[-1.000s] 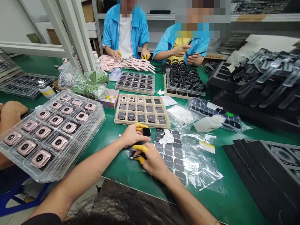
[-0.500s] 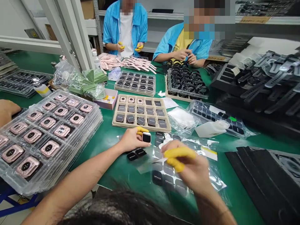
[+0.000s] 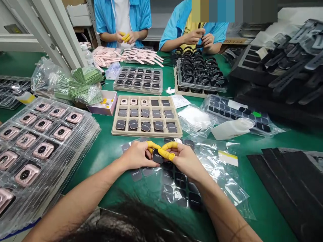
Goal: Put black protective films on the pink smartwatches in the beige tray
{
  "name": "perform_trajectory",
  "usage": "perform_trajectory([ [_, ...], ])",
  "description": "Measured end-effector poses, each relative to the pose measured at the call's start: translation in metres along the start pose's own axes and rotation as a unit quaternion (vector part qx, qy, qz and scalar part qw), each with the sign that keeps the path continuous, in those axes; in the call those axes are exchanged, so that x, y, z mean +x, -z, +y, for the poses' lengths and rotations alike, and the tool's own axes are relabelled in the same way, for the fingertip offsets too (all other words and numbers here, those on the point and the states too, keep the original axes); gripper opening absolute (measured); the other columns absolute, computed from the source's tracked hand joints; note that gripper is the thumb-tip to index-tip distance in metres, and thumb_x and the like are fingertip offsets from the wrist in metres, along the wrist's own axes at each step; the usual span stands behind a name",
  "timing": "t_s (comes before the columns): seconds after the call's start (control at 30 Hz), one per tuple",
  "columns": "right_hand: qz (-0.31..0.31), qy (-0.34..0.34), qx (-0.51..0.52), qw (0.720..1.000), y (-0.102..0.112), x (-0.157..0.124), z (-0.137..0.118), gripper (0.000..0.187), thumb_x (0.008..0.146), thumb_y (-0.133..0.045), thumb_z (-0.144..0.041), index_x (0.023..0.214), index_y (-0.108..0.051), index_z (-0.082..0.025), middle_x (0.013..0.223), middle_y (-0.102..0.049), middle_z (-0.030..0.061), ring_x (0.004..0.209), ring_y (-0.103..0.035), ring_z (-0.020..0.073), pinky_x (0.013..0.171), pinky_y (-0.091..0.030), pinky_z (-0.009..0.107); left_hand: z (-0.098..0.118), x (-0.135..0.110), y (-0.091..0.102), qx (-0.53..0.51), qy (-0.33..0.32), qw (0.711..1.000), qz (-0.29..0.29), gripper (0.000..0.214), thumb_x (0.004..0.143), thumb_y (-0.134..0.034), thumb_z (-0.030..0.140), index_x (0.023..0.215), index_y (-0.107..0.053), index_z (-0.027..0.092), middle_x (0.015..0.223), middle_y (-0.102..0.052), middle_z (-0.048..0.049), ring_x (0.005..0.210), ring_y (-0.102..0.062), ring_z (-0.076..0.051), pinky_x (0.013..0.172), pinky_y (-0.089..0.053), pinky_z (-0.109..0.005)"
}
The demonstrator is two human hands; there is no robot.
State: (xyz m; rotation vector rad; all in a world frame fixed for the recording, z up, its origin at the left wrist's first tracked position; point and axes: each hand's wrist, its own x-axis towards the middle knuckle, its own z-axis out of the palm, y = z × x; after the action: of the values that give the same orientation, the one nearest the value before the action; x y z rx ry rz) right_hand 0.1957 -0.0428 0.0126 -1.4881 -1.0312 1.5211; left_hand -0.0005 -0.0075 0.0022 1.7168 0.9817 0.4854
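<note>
My left hand [image 3: 136, 155], with yellow finger cots, grips a small square smartwatch [image 3: 153, 154] by its sides above the bench. Dark screen film [image 3: 158, 157] with white lettering covers its face. At the film's upper right edge, my right hand [image 3: 186, 159] has its yellow-covered thumb and forefinger closed; the fingers hide the exact contact. Beneath both hands lie clear sheets with dark square films [image 3: 180, 180]. Just beyond, a beige tray [image 3: 146, 133] holds watches, most of them topped with dark films and three showing rose-coloured backs.
Stacked clear trays [image 3: 83, 134] of rose watches stand at left. A white bottle [image 3: 232, 128] lies at right near black foam sheets [image 3: 285, 181]. Green straps [image 3: 85, 82] and a small box [image 3: 103, 109] sit behind. Two people in blue jackets work across the bench.
My right hand has moved left to meet the watch in my left hand. The bare black screen now has lettered film over it. The white strip no longer shows in my right hand.
</note>
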Motion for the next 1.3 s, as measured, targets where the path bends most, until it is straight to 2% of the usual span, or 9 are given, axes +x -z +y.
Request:
perform_trajectory([
  [0.33,0.005,-0.012,-0.006,1.0,0.002,0.001,0.003,0.047,0.05,-0.097,-0.047,0.079,-0.072,-0.019,0.077,-0.073,0.0039,0.073,-0.067,0.0186,0.07,-0.056,0.031,0.003,0.0,0.0,0.019,-0.007,1.0,0.007,0.049,0.063,-0.088,0.024,0.109,-0.075,0.017,0.064,-0.072,0.005,0.062,-0.07,-0.014,0.062,-0.051,-0.02],
  [0.73,0.026,-0.014,-0.001,1.0,-0.002,0.001,-0.002,0.051,0.043,-0.098,-0.048,0.075,-0.071,-0.018,0.072,-0.069,0.0017,0.071,-0.065,0.0174,0.069,-0.056,0.031,0.002,0.0,0.0,0.02,-0.008,1.0,0.01,0.051,0.062,-0.089,0.026,0.11,-0.074,0.017,0.063,-0.072,0.0051,0.062,-0.07,-0.014,0.063,-0.051,-0.021],
  [1.07,0.024,0.012,-0.036,0.999,-0.002,0.003,0.005,0.05,0.052,-0.094,-0.054,0.078,-0.07,-0.019,0.076,-0.069,0.0036,0.073,-0.066,0.0195,0.07,-0.058,0.034,0.003,0.001,0.0,0.029,-0.001,1.0,0.004,0.049,0.063,-0.089,0.029,0.109,-0.074,0.018,0.064,-0.072,0.0049,0.063,-0.07,-0.014,0.063,-0.051,-0.022],
  [1.17,0.047,0.033,-0.082,0.995,0.002,0.0,0.008,0.047,0.06,-0.089,-0.054,0.086,-0.069,-0.02,0.081,-0.069,0.0034,0.071,-0.067,0.018,0.066,-0.058,0.032,0.003,0.0,0.001,0.03,0.004,0.999,0.009,0.052,0.063,-0.089,0.029,0.111,-0.074,0.018,0.063,-0.071,0.0049,0.063,-0.07,-0.014,0.064,-0.051,-0.022],
  [1.23,0.078,0.035,-0.117,0.989,0.005,-0.003,0.009,0.048,0.067,-0.085,-0.051,0.101,-0.067,-0.023,0.091,-0.069,0.0026,0.066,-0.066,0.0162,0.057,-0.057,0.03,0.003,-0.001,0.001,0.012,0.015,1.0,0.016,0.054,0.063,-0.089,0.031,0.113,-0.074,0.018,0.064,-0.071,0.0046,0.064,-0.07,-0.014,0.063,-0.051,-0.021],
  [1.3,0.073,0.037,-0.126,0.989,0.006,-0.005,0.01,0.055,0.069,-0.083,-0.046,0.116,-0.061,-0.027,0.097,-0.068,0.0011,0.062,-0.066,0.0148,0.05,-0.055,0.028,0.001,-0.002,0.001,-0.019,0.025,0.999,0.017,0.057,0.063,-0.089,0.032,0.116,-0.073,0.018,0.066,-0.071,0.004,0.066,-0.071,-0.015,0.063,-0.052,-0.021],
])
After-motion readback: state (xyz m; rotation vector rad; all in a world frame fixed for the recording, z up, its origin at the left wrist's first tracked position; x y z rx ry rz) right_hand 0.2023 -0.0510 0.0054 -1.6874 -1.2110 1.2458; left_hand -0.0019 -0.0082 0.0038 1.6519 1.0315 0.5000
